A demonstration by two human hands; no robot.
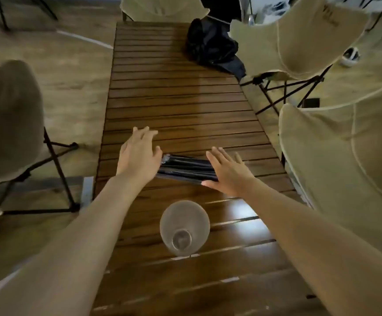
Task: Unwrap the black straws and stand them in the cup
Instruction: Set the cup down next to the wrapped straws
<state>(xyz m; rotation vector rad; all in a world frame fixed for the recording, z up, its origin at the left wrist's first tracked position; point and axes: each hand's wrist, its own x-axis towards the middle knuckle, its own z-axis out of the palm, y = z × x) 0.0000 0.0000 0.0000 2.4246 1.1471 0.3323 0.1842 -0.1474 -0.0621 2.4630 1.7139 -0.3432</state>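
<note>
Straws, black and thin and bundled in a shiny clear wrapper (186,168), are seen lying flat across the brown slatted wooden table (180,92), just below the middle of the frame. The bundle has not been opened yet, as far as can be told. Nothing is standing in the clear round plastic cup (184,226), which is seen from above in the lower middle of the frame, near the bundle but not touching it.

The left hand (139,156) is held at the left end of the bundle, palm down, with its fingers spread apart and nothing gripped. The right hand (227,171) is held at the right end in the same way, fingers apart, with the thumb close to the wrapper's corner. Whether either hand is touching the bundle cannot be told.

A crumpled black bag (212,47) is seen at the upper right of the table, well apart from the work. Tan fabric folding chairs (336,156) are seen at the sides.

The step in hand looks like picking up the bundle. It would be done best if both ends were pinched gently, so the straws are not bent. The bundle should be lifted clear of the cup, so the cup is not knocked over. The wrapper may be slippery, so a firm hold is needed before it is torn.
</note>
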